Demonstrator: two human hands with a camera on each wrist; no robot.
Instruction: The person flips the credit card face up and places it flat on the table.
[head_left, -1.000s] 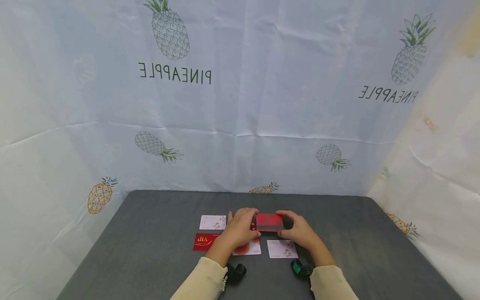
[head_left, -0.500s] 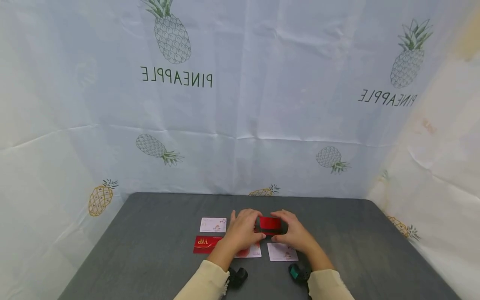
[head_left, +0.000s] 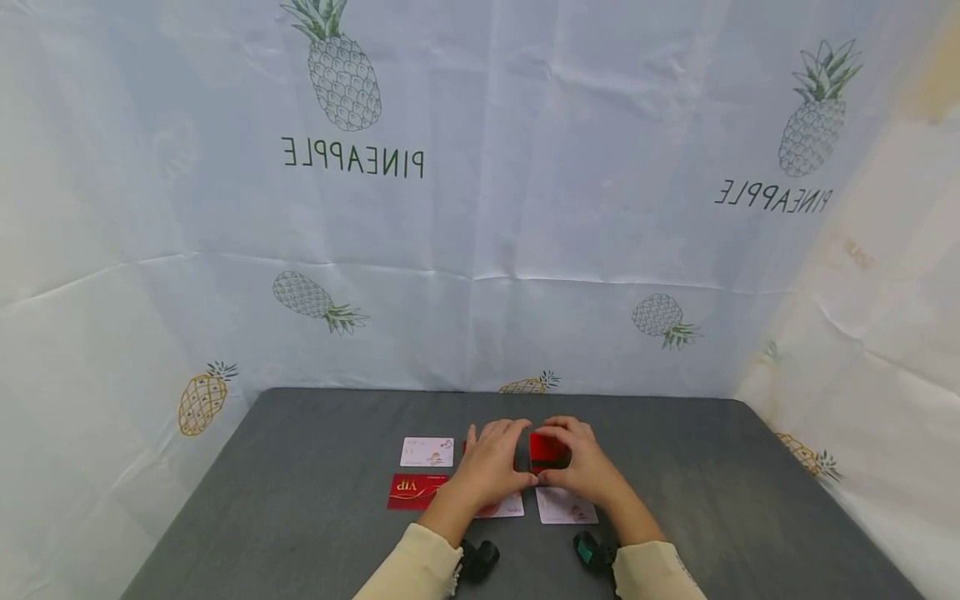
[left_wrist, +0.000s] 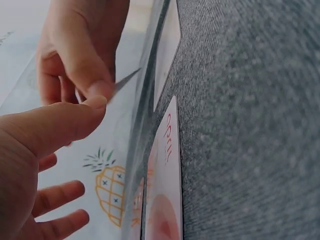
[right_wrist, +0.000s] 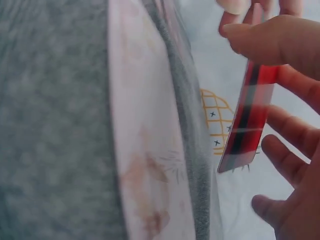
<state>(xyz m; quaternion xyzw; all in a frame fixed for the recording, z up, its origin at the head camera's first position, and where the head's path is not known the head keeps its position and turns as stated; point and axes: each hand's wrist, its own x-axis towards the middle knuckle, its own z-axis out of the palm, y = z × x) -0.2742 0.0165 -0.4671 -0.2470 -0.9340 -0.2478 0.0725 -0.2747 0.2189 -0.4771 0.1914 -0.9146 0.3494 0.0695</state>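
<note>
My right hand [head_left: 588, 471] grips a red card [head_left: 546, 452] with a dark stripe, its thumb and fingers at the edges. In the right wrist view the card [right_wrist: 250, 115] is tilted above the table. The left hand [head_left: 483, 467] is close by on the left, fingertips near the card's left edge and thumb tip meeting the right thumb. From the left wrist, the left fingers [left_wrist: 60, 200] look spread and loose. Beneath the hands lie a white card marked "april" [left_wrist: 165, 165], partly covered in the head view, and a pale card [head_left: 567, 507].
On the grey table [head_left: 300, 517], a red VIP card [head_left: 411, 492] and a pale card [head_left: 427, 452] lie left of the left hand. Another red edge shows behind that hand. A pineapple-print curtain [head_left: 480, 208] hangs behind the table. Dark wrist devices sit on both wrists.
The red card has shifted slightly right, deeper into the right hand. Both hands have drawn together until their thumbs meet, and the left hand no longer clasps the card's left side.
</note>
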